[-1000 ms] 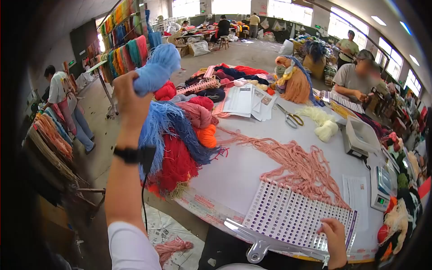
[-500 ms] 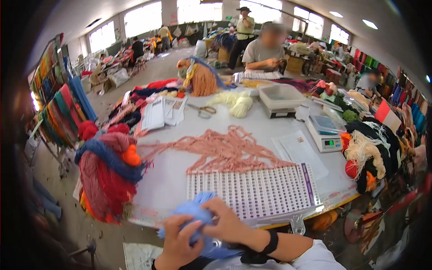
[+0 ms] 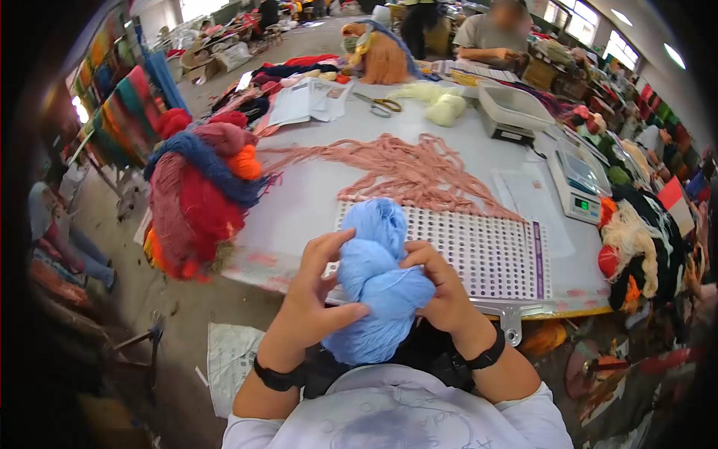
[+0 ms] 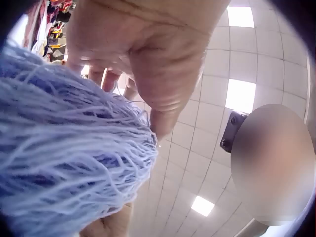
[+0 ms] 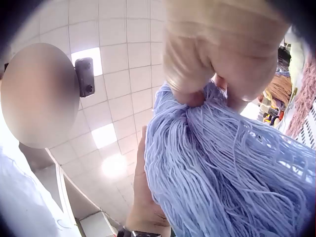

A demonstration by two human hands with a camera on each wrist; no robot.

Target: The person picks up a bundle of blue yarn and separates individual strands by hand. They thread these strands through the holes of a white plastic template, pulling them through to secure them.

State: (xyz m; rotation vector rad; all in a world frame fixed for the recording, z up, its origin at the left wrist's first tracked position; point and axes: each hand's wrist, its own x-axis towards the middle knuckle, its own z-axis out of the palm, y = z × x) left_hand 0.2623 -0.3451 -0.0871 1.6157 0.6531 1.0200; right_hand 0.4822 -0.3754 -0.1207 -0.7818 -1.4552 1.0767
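A twisted skein of light blue yarn (image 3: 381, 292) is held up between both hands, in front of the body and over the table's front edge. The left hand (image 3: 310, 292) grips its left side, thumb across the lower part. On the other side the right hand (image 3: 443, 288) holds it with curled fingers. In the left wrist view the blue strands (image 4: 74, 148) fill the left, against the left palm (image 4: 148, 54). The right wrist view shows the right hand (image 5: 222, 54) pinching the yarn (image 5: 212, 163) where the strands gather.
Behind the skein lies a white perforated board (image 3: 479, 254) with pink yarn (image 3: 404, 172) along its far edge. A mixed yarn pile (image 3: 198, 194) is at the left, scissors (image 3: 380, 103) and papers (image 3: 307, 101) farther back, a scale (image 3: 580, 183) at the right. A person (image 3: 490, 37) sits across.
The left hand has brought the blue skein from above the left pile to the body. The right hand has left the board's area and grips the skein too. The view has turned.
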